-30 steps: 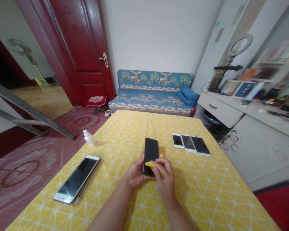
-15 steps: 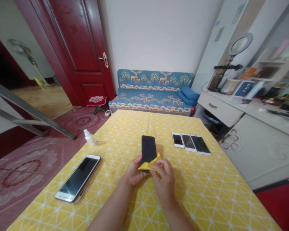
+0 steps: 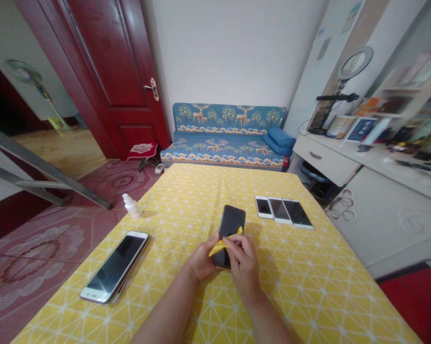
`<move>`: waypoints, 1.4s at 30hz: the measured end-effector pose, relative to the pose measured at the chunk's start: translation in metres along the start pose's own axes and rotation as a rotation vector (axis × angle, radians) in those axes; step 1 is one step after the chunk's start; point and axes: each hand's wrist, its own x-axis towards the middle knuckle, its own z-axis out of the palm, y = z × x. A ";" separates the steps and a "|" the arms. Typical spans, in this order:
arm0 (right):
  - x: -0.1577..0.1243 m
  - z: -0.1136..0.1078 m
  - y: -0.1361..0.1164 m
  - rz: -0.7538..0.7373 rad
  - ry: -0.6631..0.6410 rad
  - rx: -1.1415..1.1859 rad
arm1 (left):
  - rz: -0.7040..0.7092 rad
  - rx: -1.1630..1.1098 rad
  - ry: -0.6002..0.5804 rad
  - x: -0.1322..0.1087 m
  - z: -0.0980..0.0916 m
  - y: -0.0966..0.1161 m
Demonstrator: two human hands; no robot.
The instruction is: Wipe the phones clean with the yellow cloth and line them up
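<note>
Left hand (image 3: 203, 260): clamped on 1 phone (image 3: 233, 220), over the table (image 3: 215, 191); contact beneath unclear.
Right hand (image 3: 244, 259): I pinch the cloth (image 3: 220, 246) against it.
Risk: phone slips if I press beyond my left grip.

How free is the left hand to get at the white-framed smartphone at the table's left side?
Probably not right away: the left hand is holding the black smartphone. The way looks free, though, with only yellow patterned tablecloth between that hand and the white-framed smartphone.
</note>
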 end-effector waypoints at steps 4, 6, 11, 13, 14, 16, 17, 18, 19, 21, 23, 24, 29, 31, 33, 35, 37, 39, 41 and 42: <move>0.004 -0.008 0.008 0.107 0.120 -0.018 | 0.056 0.033 -0.044 0.000 0.006 -0.001; 0.006 -0.013 0.011 0.197 0.182 -0.037 | 0.049 0.082 -0.118 -0.002 0.010 0.000; 0.009 -0.022 0.023 0.397 0.348 -0.036 | -0.042 0.188 -0.319 -0.007 0.017 0.002; 0.009 -0.025 0.030 0.464 0.383 -0.035 | -0.096 0.226 -0.335 -0.008 0.018 0.001; 0.010 -0.027 0.033 0.486 0.401 -0.036 | -0.118 0.245 -0.331 -0.008 0.018 0.001; 0.014 -0.030 0.036 0.500 0.439 -0.033 | -0.143 0.289 -0.317 -0.009 0.020 0.001; 0.016 -0.032 0.037 0.494 0.454 -0.026 | -0.136 0.321 -0.309 -0.010 0.021 0.001; 0.019 -0.034 0.036 0.476 0.465 -0.020 | -0.119 0.360 -0.302 -0.011 0.023 0.002; 0.022 -0.036 0.034 0.444 0.469 -0.017 | -0.096 0.400 -0.298 -0.012 0.025 0.003; 0.028 -0.040 0.027 0.358 0.443 -0.020 | -0.049 0.469 -0.297 -0.014 0.028 0.004; 0.032 -0.042 0.020 0.272 0.372 -0.039 | -0.026 0.498 -0.306 -0.015 0.029 0.005; 0.033 -0.042 0.017 0.234 0.329 -0.047 | -0.021 0.500 -0.309 -0.015 0.030 0.006; 0.028 -0.037 0.011 0.079 0.208 -0.078 | 0.020 0.520 -0.273 -0.013 0.027 0.003; 0.024 -0.033 0.009 0.049 0.167 -0.067 | 0.033 0.511 -0.257 -0.011 0.025 0.001; 0.020 -0.028 0.005 0.054 0.121 -0.031 | 0.045 0.461 -0.236 -0.009 0.023 -0.002; 0.018 -0.025 -0.001 0.062 0.092 0.006 | 0.055 0.390 -0.200 -0.006 0.021 -0.003; 0.016 -0.022 -0.007 0.043 0.083 0.039 | 0.060 0.330 -0.158 -0.004 0.018 -0.005; 0.014 -0.020 -0.013 0.019 0.063 0.084 | 0.060 0.292 -0.114 -0.003 0.017 -0.005; 0.012 -0.020 -0.018 0.007 0.030 0.135 | 0.060 0.267 -0.079 -0.003 0.017 -0.005; 0.010 -0.020 -0.020 0.003 0.011 0.157 | 0.059 0.252 -0.063 -0.003 0.017 -0.005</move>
